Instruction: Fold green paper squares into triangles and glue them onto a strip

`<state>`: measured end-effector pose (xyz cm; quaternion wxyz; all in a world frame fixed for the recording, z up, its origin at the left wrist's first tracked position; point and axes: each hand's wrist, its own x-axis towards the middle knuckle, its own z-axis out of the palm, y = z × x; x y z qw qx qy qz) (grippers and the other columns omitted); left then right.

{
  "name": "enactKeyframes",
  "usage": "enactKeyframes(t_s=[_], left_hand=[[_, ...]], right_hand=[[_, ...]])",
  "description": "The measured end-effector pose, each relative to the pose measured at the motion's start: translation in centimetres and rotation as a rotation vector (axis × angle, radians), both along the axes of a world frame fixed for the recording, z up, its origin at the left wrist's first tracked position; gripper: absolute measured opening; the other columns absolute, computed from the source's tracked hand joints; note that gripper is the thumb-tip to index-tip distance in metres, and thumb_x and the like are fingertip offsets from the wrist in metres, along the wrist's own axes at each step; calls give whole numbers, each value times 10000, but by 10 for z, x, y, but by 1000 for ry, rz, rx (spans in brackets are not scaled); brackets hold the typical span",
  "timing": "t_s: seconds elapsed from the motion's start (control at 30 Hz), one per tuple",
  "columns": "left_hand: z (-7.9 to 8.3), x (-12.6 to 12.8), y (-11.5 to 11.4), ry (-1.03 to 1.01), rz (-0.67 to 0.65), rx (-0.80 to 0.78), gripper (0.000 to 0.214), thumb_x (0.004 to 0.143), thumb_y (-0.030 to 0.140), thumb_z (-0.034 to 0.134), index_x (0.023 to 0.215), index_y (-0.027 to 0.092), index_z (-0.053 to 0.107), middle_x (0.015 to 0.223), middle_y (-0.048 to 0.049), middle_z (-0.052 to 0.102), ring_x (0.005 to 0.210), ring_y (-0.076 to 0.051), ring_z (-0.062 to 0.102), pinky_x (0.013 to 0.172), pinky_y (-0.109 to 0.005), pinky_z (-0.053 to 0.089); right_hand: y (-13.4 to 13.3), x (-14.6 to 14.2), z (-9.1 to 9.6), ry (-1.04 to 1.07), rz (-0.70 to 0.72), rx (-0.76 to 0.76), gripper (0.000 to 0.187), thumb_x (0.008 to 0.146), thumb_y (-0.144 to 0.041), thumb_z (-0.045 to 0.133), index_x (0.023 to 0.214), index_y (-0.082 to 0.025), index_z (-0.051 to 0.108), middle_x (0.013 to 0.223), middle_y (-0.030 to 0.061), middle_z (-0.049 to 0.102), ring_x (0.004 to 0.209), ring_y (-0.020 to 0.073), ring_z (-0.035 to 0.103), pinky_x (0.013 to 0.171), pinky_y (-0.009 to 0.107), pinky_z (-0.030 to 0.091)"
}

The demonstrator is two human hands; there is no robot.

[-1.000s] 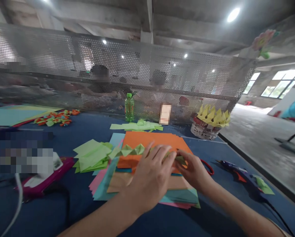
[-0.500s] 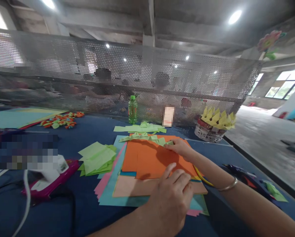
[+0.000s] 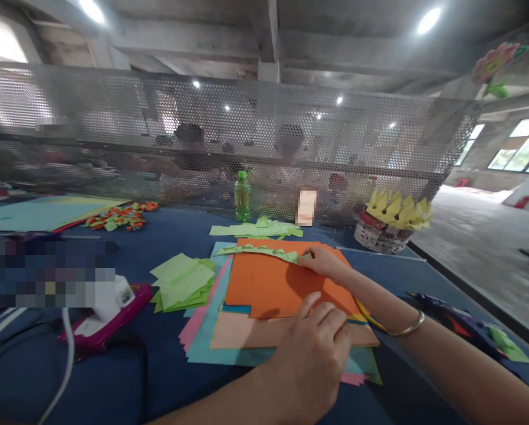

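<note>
A light-green folded paper strip [image 3: 260,252] with a row of raised points lies along the upper part of the orange paper sheets [image 3: 282,289]. Its right end is pinched between the thumb and fingers of my right hand [image 3: 321,261]. Nearer to me, my left hand [image 3: 314,351] hovers over the lower edge of the paper stack, fingers loosely bent and apart, with nothing visible in them. Under the orange sheets are peach, light-blue and pink papers. To the left is a pile of green paper pieces [image 3: 184,282]. Another green folded strip [image 3: 258,228] lies behind the stack.
A green bottle [image 3: 242,198] stands by the perforated metal screen [image 3: 255,130]. On the right are a basket with yellow paper points [image 3: 388,227] and a dark glue gun [image 3: 456,319]. A pink power strip [image 3: 109,324] with cables and small orange-green paper pieces [image 3: 118,217] lie left.
The view has shifted slightly, so the table things appear a little farther right. The green strip now looks flatter and tilted, its right end still in my right hand.
</note>
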<state>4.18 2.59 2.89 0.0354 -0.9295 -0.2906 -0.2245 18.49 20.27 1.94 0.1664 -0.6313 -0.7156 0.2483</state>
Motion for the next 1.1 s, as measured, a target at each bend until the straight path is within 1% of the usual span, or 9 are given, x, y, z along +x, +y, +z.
enactKeyframes(t_s=[0.27, 0.43, 0.6, 0.7, 0.8, 0.9, 0.97, 1.03, 1.1], left_hand=[[-3, 1, 1, -10, -3, -31, 229, 980, 191, 450, 1151, 144, 596, 1135, -83, 613, 1098, -236, 545, 1191, -429, 224], [-3, 2, 1, -10, -22, -45, 243, 962, 168, 480, 1165, 147, 612, 1128, -88, 628, 1094, -243, 550, 1181, -435, 249], [-8, 5, 2, -25, -6, -41, 205, 926, 138, 531, 1104, 154, 631, 1063, -70, 634, 1070, -247, 557, 1160, -454, 288], [-7, 6, 3, -12, 0, -45, 159, 934, 138, 531, 1044, 160, 643, 1025, -68, 643, 1053, -242, 568, 1132, -450, 332], [-2, 4, 9, -12, 42, -48, 145, 966, 146, 515, 978, 168, 658, 974, -57, 657, 1001, -226, 584, 1081, -429, 392], [1, -5, 27, -12, 123, -47, 157, 969, 151, 531, 912, 162, 677, 950, -62, 671, 956, -229, 603, 983, -414, 465], [0, -14, 44, -12, 206, -37, 181, 974, 122, 516, 962, 139, 695, 1038, -96, 684, 999, -244, 618, 976, -438, 474], [-4, -24, 63, -6, 279, -27, 168, 982, 130, 537, 1060, 126, 685, 1139, -109, 674, 1087, -257, 617, 996, -463, 477], [-8, -31, 80, 15, 333, -20, 204, 980, 231, 619, 1165, 150, 649, 1241, -96, 640, 1165, -268, 602, 1005, -503, 487]], right_hand=[[-20, 16, 6, -72, 36, 263, 321, 976, -336, 633, 1252, -174, 614, 1288, 96, 623, 1106, 243, 638, 942, 468, 544], [-58, 36, 10, -56, 88, 372, 282, 907, -174, 650, 1187, -138, 647, 1227, 137, 668, 1124, 242, 634, 997, 410, 495], [-103, 48, 9, 0, 148, 436, 268, 883, -134, 590, 1136, -182, 665, 1131, 86, 715, 1015, 200, 677, 899, 329, 527], [-116, 53, 6, 27, 149, 468, 276, 875, -87, 544, 1097, -190, 673, 1099, 70, 722, 960, 177, 687, 875, 307, 528], [-111, 57, 4, 25, 138, 457, 246, 876, -75, 555, 1051, -181, 691, 1042, 63, 737, 938, 179, 693, 862, 303, 530], [-92, 58, 6, 0, 114, 404, 195, 920, -100, 562, 1029, -180, 701, 998, 53, 747, 918, 177, 698, 860, 314, 541], [-74, 56, 8, -27, 98, 360, 134, 969, -187, 587, 1051, -172, 692, 1036, 55, 730, 931, 179, 690, 875, 354, 554], [-57, 51, 9, -57, 85, 319, 206, 994, -316, 605, 1130, -172, 664, 1145, 71, 687, 969, 189, 674, 873, 395, 571], [-40, 45, 7, -81, 82, 290, 279, 994, -349, 608, 1210, -176, 634, 1223, 84, 652, 1018, 211, 664, 878, 414, 575]])
